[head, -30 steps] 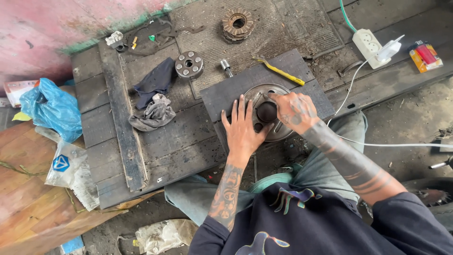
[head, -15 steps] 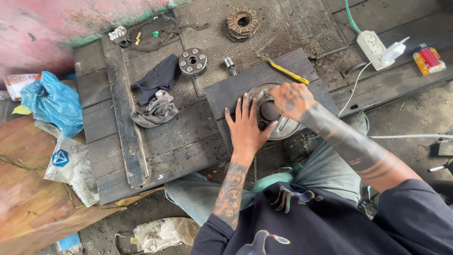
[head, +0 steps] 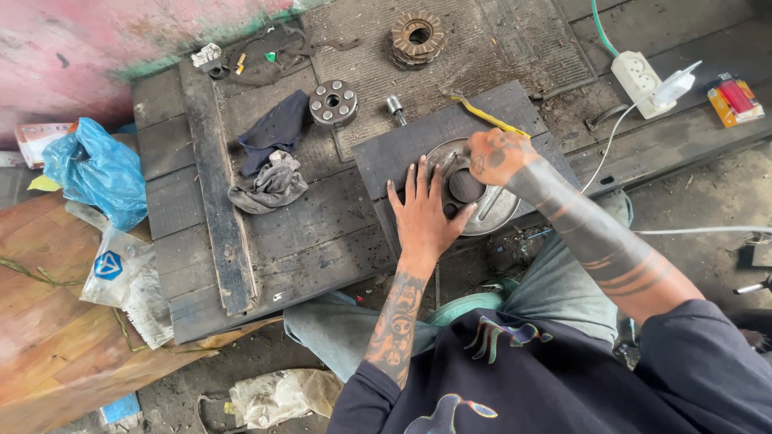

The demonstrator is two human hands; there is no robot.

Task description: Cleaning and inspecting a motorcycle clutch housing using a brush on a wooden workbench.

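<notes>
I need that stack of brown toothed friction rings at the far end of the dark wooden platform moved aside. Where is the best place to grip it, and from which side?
Probably from above, pinching the brown toothed ring stack across its outer rim. It lies flat on the dark ribbed mat with open space around it, and the toothed edge offers purchase; the centre hole would admit a finger too.

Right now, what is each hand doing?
Left hand: open, flat on the round metal disc.
Right hand: curled on the disc's top; grip cannot be told.
</notes>
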